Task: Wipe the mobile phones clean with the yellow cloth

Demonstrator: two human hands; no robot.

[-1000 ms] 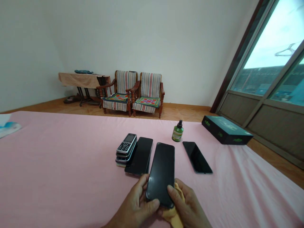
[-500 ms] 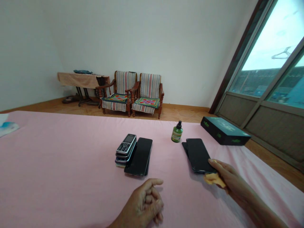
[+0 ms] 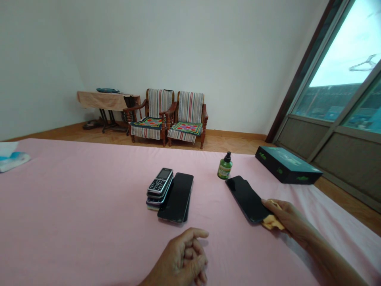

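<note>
Yellow cloth [image 3: 271, 222] sits clenched in the grip of the right hand [image 3: 287, 218], pressed against the near right edge of a black smartphone [image 3: 245, 198] on the pink bed sheet [image 3: 74, 206]. The left hand [image 3: 181, 256] is released, holding nothing, near a second smartphone [image 3: 177, 197] lying against stacked keypad phones [image 3: 160, 184].

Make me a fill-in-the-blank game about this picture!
1. The right hand holds a yellow ____ at the edge of the black smartphone.
2. The left hand holds ____.
3. The phone with number buttons sits on a ____ of phones.
4. The small spray bottle is ____.

Missing words: cloth; nothing; stack; green
</note>
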